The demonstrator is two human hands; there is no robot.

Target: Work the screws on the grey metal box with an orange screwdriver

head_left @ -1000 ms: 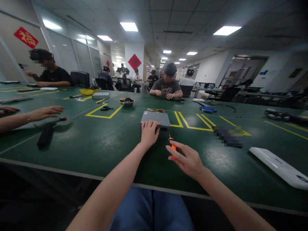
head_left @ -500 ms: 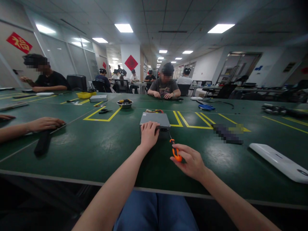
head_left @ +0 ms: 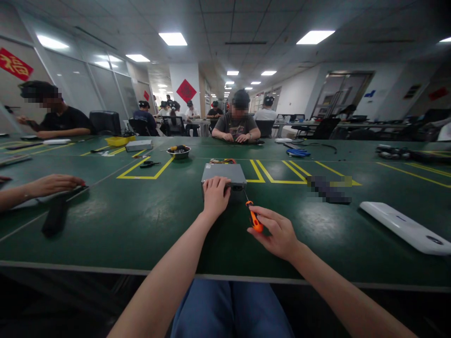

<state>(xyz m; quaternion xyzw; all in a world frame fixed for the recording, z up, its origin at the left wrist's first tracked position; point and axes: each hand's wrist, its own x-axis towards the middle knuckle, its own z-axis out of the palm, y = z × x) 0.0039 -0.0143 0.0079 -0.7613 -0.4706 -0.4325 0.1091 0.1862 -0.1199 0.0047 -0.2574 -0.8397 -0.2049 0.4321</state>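
Note:
A grey metal computer power supply (head_left: 225, 172) lies on the green table, with coloured wires (head_left: 222, 161) at its far side and a socket in its near face. My left hand (head_left: 215, 195) holds it from the near left, fingers over the top and thumb toward the front face. In my right hand (head_left: 276, 230) is a screwdriver (head_left: 254, 218) with an orange and black handle, pinched between thumb and fingers. Its thin shaft points up and away to the right end of the near face. Whether the tip sits in a screw is too small to tell.
A white oblong device (head_left: 405, 226) and a blurred dark item (head_left: 329, 190) lie at right. Beyond the power supply stands a metal bowl (head_left: 178, 151) of tools; black pliers (head_left: 150, 164) lie nearby. At left, another person's hand (head_left: 58, 184) is near a black object (head_left: 55, 216).
The view has swung slightly right, so everything sits further left. My hands keep their holds on the power supply and screwdriver. The neighbour's fingers at left have lifted and drawn together.

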